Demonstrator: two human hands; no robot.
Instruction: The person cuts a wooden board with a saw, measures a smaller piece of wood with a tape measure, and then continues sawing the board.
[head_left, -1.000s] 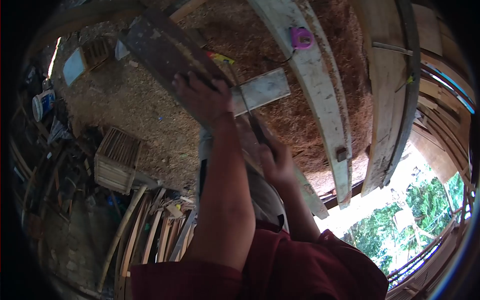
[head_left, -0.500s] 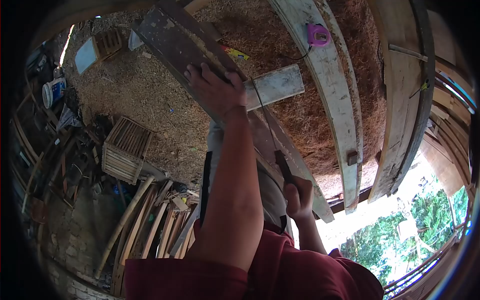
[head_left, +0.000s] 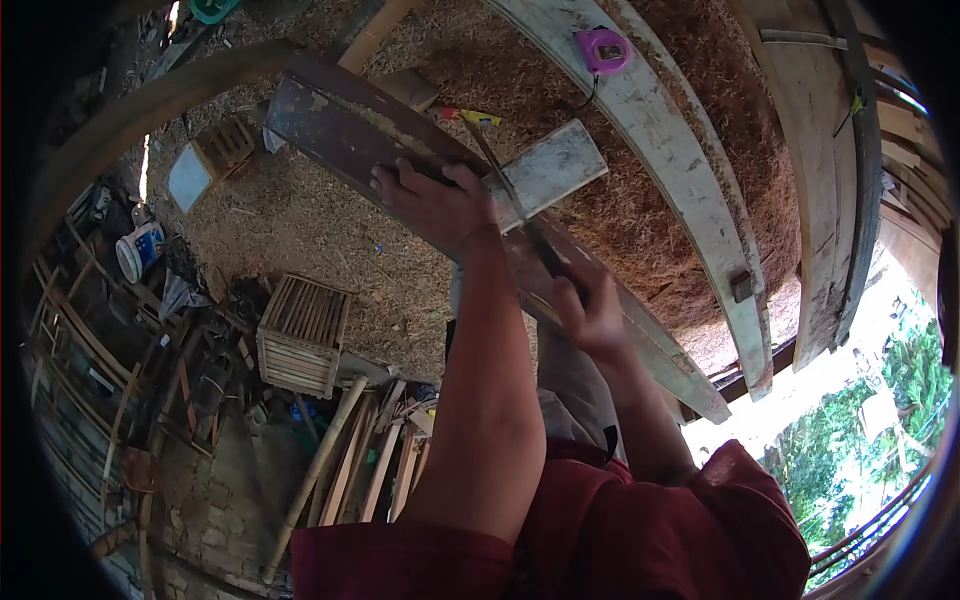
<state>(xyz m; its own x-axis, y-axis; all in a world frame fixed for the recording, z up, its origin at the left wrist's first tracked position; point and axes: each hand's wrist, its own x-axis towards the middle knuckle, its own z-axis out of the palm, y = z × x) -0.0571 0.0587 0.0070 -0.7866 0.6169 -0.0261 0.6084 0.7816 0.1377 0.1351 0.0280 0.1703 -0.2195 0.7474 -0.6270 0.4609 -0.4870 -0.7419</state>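
Your left hand (head_left: 440, 205) presses open on the dark plank (head_left: 330, 118); your right hand (head_left: 592, 312) grips what seems a saw (head_left: 544, 248), blade (head_left: 488, 153) across the pale board (head_left: 562, 165). Straight strokes help.

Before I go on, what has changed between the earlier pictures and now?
The right hand drew the saw back toward the body, then pushed it forward again across the short board. Nothing was taken hold of or let go. The left hand stays on the dark plank, and the tape measure on the pale beam.
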